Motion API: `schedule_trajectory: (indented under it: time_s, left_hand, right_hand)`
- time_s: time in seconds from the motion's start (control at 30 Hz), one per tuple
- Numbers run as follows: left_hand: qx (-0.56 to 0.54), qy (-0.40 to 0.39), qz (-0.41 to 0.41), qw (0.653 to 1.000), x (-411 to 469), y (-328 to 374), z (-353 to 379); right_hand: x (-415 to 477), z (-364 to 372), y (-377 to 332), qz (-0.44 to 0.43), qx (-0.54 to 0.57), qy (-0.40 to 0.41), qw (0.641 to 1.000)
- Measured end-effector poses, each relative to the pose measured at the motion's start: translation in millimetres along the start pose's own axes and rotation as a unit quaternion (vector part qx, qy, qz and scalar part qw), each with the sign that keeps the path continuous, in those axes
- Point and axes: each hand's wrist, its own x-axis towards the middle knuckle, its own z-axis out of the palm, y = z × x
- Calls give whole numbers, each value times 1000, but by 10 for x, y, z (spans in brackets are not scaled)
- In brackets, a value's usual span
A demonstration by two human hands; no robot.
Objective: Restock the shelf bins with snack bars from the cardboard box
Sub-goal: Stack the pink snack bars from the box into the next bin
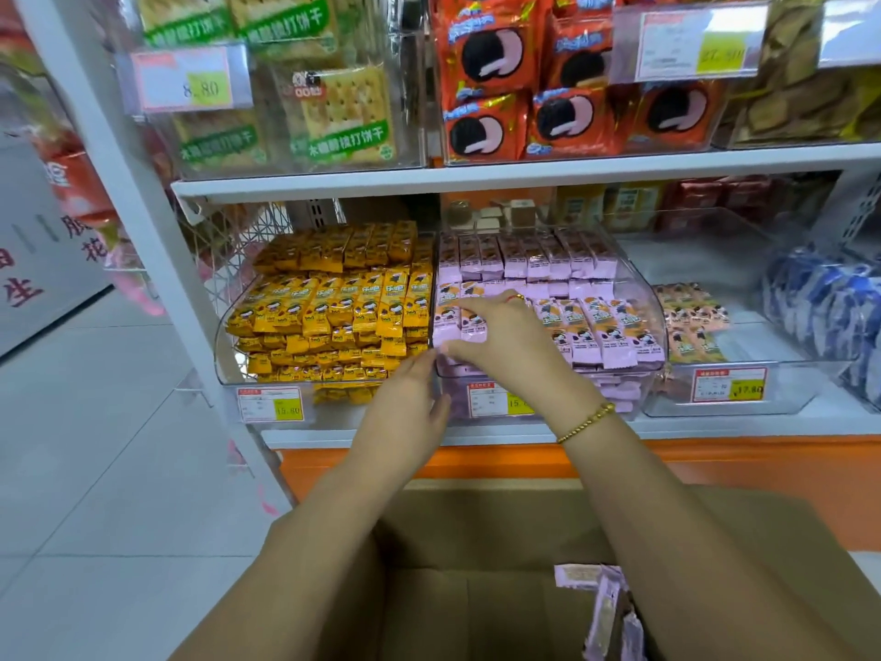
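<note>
A clear shelf bin in the middle of the lower shelf is packed with purple snack bars. My right hand reaches into its left front corner, fingers curled round a few purple bars standing there. My left hand is at the bin's front left edge, fingers straight and touching the wall just below the right hand. An open cardboard box sits below me, with several purple bars in its right corner.
Left of the purple bin stands a bin of yellow snack bars; to the right is a bin with a few pink bars. Cracker and cookie packs fill the upper shelf. A white shelf post rises at left.
</note>
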Motion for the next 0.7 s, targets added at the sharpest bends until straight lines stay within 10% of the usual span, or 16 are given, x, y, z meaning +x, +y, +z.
schedule_trajectory:
  time_s: [0.2,0.43,0.7]
  left_hand:
    - [4,-10,14,1000,-18,-29,-12]
    - [-23,21,20,999,-351,-18,-62]
    - [65,-90,-143,983,-1444,-561,-13]
  right_hand:
    - [-9,-121,51,-22,-2,-28,999]
    - [-320,-25,64,-119,65,131,982]
    - [-1167,820,553,-140,8,-169,976]
